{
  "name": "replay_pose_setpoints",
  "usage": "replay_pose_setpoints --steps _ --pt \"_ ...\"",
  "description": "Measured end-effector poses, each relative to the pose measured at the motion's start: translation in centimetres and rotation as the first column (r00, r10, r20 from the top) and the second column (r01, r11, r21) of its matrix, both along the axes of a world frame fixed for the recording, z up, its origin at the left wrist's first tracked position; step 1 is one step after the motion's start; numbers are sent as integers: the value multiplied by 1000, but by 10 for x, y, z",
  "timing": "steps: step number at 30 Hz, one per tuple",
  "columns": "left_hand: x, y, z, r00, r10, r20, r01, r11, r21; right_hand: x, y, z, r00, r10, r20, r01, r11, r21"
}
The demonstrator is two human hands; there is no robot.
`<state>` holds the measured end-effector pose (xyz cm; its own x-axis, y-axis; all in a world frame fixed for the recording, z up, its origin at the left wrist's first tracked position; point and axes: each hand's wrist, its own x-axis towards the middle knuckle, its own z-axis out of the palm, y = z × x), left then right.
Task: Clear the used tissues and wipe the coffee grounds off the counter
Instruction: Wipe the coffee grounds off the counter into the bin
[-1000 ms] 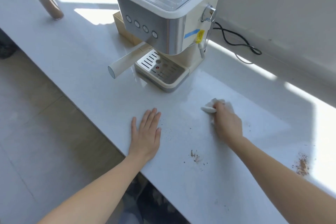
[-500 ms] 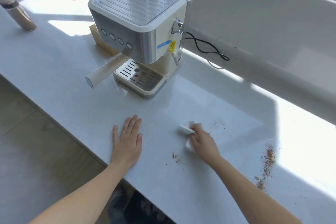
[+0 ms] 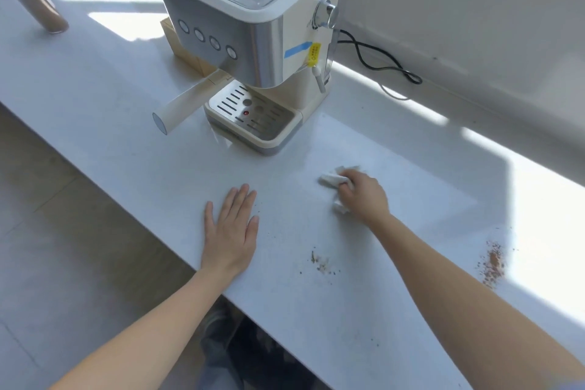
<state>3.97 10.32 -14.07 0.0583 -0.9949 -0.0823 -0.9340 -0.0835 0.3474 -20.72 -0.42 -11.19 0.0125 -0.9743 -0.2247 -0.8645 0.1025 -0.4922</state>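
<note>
My right hand [image 3: 364,196] presses a crumpled white tissue [image 3: 330,180] onto the white counter [image 3: 110,123], a little in front of the coffee machine's drip tray. Most of the tissue is hidden under the fingers. My left hand [image 3: 231,231] lies flat, palm down, fingers apart, near the counter's front edge and holds nothing. A small scatter of coffee grounds [image 3: 321,263] lies between my two arms. A larger brown patch of grounds [image 3: 492,263] sits to the right of my right forearm, at the edge of the sunlit strip.
A cream and steel coffee machine [image 3: 250,35] stands at the back, its portafilter handle [image 3: 186,104] jutting left over the counter. Its black cord [image 3: 380,63] trails right along the wall. A brown bottle [image 3: 34,0] stands far left. The counter's front edge drops to the floor.
My right hand has slid the tissue away from the front edge, back toward the machine. The left hand stays flat in place. The camera view has shifted.
</note>
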Motion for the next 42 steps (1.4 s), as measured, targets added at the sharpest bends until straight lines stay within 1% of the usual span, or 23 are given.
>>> replay_pose_setpoints --steps 3,6,10,13,15,17,19,20,21,22,23,25,27,28,29,30,32,34,37,42 --pt "0 0 1 999 8 -33 -9 1000 -14 43 9 7 970 229 83 -233 972 33" --pt "0 0 2 999 9 -36 -10 1000 -20 62 29 9 912 399 93 -406 910 81" --pt "0 0 3 1000 -2 -18 1 1000 -14 67 63 12 863 498 86 -506 852 134" --pt "1 1 1 999 -12 45 12 1000 -1 62 89 12 843 530 90 -538 830 144" --pt "0 1 0 996 -21 81 21 1000 7 58 103 13 844 526 106 -536 830 150" --pt "0 1 0 995 -20 95 20 1000 8 59 108 17 880 439 182 -466 870 159" --pt "0 1 -1 993 -21 118 20 1000 13 61 97 26 902 258 347 -322 936 140" --pt "0 1 -2 991 -27 129 25 1000 16 61 85 31 898 163 409 -223 969 104" --pt "1 1 -3 991 -30 133 28 999 16 58 71 37 896 92 435 -127 990 53" --pt "1 1 -3 990 -32 137 30 999 19 52 56 42 908 53 415 -55 998 -6" --pt "1 1 -3 988 -36 147 33 999 22 43 41 47 934 29 355 -7 998 -63" --pt "0 1 -3 985 -41 169 37 999 25 15 16 48 989 -45 142 67 987 -148" --pt "0 1 -2 984 -41 173 37 999 25 -15 1 37 991 -115 -68 104 984 -148" --pt "-1 1 -2 985 -41 170 37 999 27 -26 -1 30 984 -111 -140 96 989 -113" --pt "-1 1 -2 985 -41 166 37 999 27 -32 1 23 980 -92 -175 79 994 -77" --pt "0 1 -2 986 -41 161 37 999 26 -35 5 15 982 -76 -173 66 996 -63" --pt "0 0 -2 987 -37 153 34 999 27 -32 14 6 986 -57 -154 44 995 -89" --pt "0 0 -2 988 -37 151 33 999 29 -27 25 4 985 -2 -175 -14 996 -88" --pt "1 0 -3 988 -41 149 37 999 25 -14 47 10 971 102 -215 -107 994 -11" --pt "1 0 -4 990 -37 133 36 999 7 31 108 18 948 286 -141 -275 957 90"
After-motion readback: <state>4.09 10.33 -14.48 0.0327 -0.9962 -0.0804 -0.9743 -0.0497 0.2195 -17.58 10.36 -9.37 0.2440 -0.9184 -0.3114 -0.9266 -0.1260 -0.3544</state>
